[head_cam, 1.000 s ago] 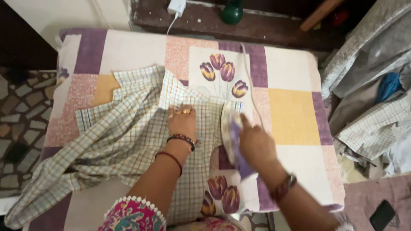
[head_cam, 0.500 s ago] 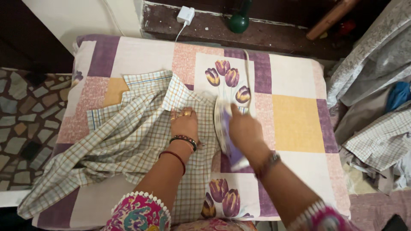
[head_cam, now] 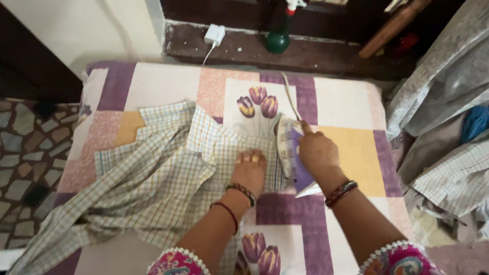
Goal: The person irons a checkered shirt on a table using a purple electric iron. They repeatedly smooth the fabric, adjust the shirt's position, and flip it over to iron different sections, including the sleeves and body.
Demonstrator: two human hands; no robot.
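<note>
Checked cotton fills the middle and lower left of the frame: a shirt (head_cam: pixel 153 173) lies rumpled across a patchwork cover (head_cam: pixel 351 91) of pink, purple and yellow squares with tulip prints. We press our left hand (head_cam: pixel 249 170) flat on the shirt just left of centre, fingers together and stretched out, rings showing. Our right hand (head_cam: pixel 317 150) is clamped around the handle of a white and purple iron (head_cam: pixel 291 153), which sits at the shirt's right edge, touching the cloth and just beside our left fingertips.

We see 3 risks.

1. The iron's side runs very close to our left fingers. A sideways slip toward the left of the frame could burn them.
2. The cord (head_cam: pixel 288 94) rises from the iron toward the upper centre, across the tulip square. If it catches or pulls tight, it could jerk the iron off its line or drag over pressed cloth.
3. The shirt bunches in deep folds at centre left. Running the iron over them could set hard creases, and resting it too long in 1 spot could scorch the fabric.

A charger (head_cam: pixel 214 34) and a green bottle (head_cam: pixel 277 42) stand on the dark ledge at the top, well apart from the iron.
</note>
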